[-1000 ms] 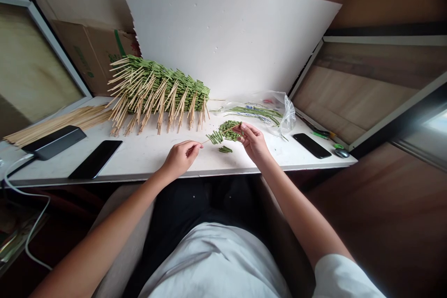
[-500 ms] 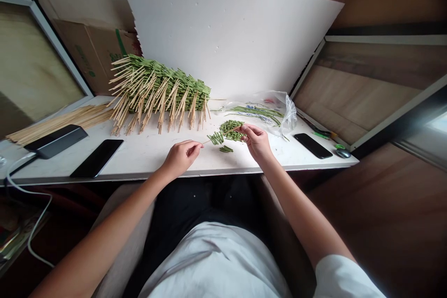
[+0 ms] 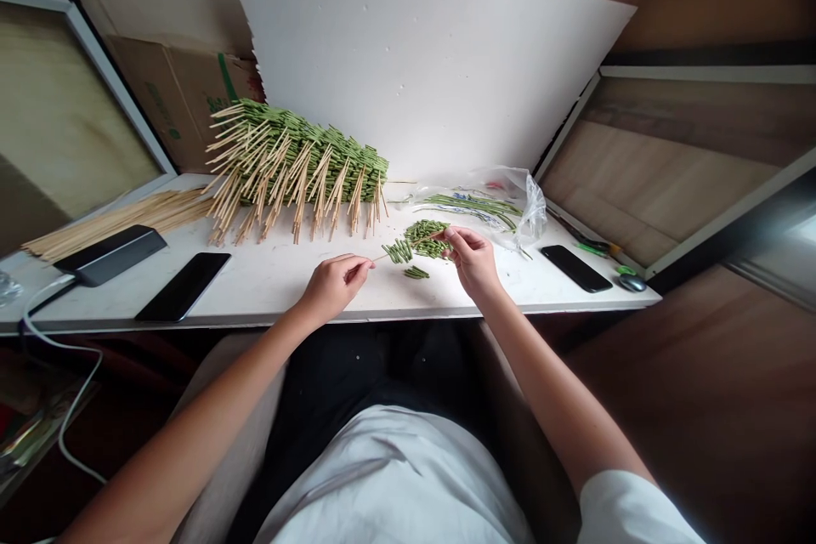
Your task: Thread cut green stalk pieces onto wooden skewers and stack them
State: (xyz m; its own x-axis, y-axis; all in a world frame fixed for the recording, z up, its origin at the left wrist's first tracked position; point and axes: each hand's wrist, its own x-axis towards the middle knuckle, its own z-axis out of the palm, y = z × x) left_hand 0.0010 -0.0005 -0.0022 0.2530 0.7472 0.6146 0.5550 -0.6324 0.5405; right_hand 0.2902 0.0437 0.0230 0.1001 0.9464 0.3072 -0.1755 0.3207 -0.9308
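Observation:
My left hand pinches one end of a thin wooden skewer just above the table. At the skewer's other end, my right hand is closed on it with thumb and fingers. Several short green stem pieces sit side by side across the skewer between my hands. Behind it lies a loose pile of cut green stem pieces, and a few more pieces rest in front. A big stack of filled skewers stands at the back left, bare stick ends pointing toward me.
Bare skewers lie at the left near a dark box-shaped device and a phone. A clear plastic bag with long green stems is at the right, beside another phone. A white board stands behind the table.
The camera view has shifted slightly, so everything appears a little farther right. Both hands keep the same hold on the skewer.

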